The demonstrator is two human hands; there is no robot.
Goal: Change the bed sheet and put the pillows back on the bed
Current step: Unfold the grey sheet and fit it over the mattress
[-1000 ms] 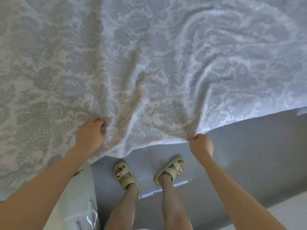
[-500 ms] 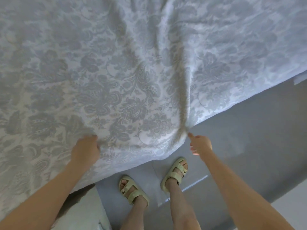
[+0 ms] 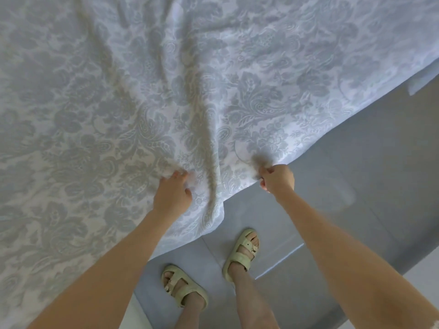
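Both hands have closed in on each other since half a second ago: the left hand (image 3: 172, 193) has slid right across the cloth, and the right hand (image 3: 276, 179), which was loose with a finger out, now pinches the hem. The bed sheet (image 3: 237, 91), white with a grey-blue floral damask print, spreads over nearly the whole view. Its near edge runs from the lower left up to the far right and hangs over the grey tiled floor (image 3: 356, 162).

The left hand lies on top of the sheet with its fingers curled into the fabric, bunching it, though the fingertips are blurred. The right hand is a closed fist on the very edge. A raised fold of cloth runs between the two hands and droops to a point just above the person's pale sandals (image 3: 242, 254).

By my reading, this is the spreading step: the sheet is laid over the bed but still rumpled, with long creases running away towards the far side. The next move likely calls for an even pull towards the near side to flatten the fold before any tucking. No pillows are in view.

No brand, label or writing can be read anywhere.
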